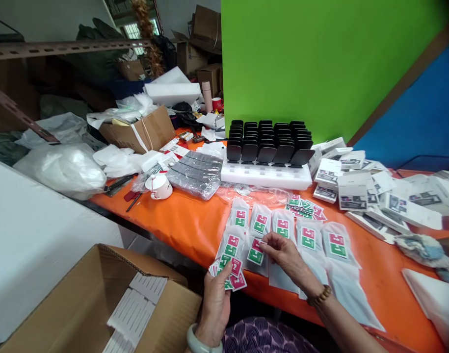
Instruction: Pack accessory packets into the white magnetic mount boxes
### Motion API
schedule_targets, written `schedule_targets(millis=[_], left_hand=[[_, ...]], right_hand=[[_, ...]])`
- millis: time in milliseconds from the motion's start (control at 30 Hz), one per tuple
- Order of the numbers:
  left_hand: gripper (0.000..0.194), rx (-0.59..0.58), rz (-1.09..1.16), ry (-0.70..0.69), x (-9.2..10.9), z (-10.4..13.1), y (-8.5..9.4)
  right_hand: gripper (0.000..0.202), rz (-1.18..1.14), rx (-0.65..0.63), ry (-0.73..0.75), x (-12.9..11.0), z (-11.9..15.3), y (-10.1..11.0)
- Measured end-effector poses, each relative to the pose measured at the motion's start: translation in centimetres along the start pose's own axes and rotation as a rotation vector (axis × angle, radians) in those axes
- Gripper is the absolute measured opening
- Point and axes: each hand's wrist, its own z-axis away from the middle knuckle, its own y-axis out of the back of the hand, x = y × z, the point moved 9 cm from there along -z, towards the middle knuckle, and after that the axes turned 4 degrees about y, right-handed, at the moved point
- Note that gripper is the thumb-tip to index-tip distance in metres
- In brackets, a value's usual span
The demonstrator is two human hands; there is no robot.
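Note:
My left hand (215, 299), with a pale bangle at its wrist, grips a fanned bunch of red-and-green cards (237, 280) at the table's front edge. To its right, my right hand (288, 257) wears a beaded bracelet. Its thumb and fingertips pinch the upper right edge of a red-and-green card (255, 256) on a translucent white pouch (259, 269). Around it lie several similar pouches in two rows, many with one such card on top, like the pouch (340, 235) at the right. My right forearm partly covers the front row.
Behind the pouches sits a loose pile of cards (305, 208). A white foam tray (266, 175) holds rows of black panels (266, 153). White printed boxes (353, 190) are heaped at right. A lidded mug (159, 187) stands left; an open carton (178, 306) is below the orange table (189, 223).

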Motion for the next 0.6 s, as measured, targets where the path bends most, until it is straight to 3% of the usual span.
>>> schedule_targets(millis=[167,333,433,600], left_hand=[[0.037,0.024,-0.019,0.037,-0.1,0.3,-0.1],[0.051,-0.048,-0.043,0.069,-0.5,0.9,-1.7],[0.052,-0.122,-0.078,0.09,-1.2,0.9,-2.9],[0.048,-0.199,-0.172,0.148,-2.9,1.1,-4.7]], right_hand=[[0.012,0.408,0.092,0.144,0.2,0.3,0.4],[0.011,0.632,0.205,0.298,-1.8,1.8,0.2],[0.016,0.504,0.16,0.263,-2.2,2.3,0.4],[0.021,0.067,-0.098,0.009,-0.8,2.7,-1.0]])
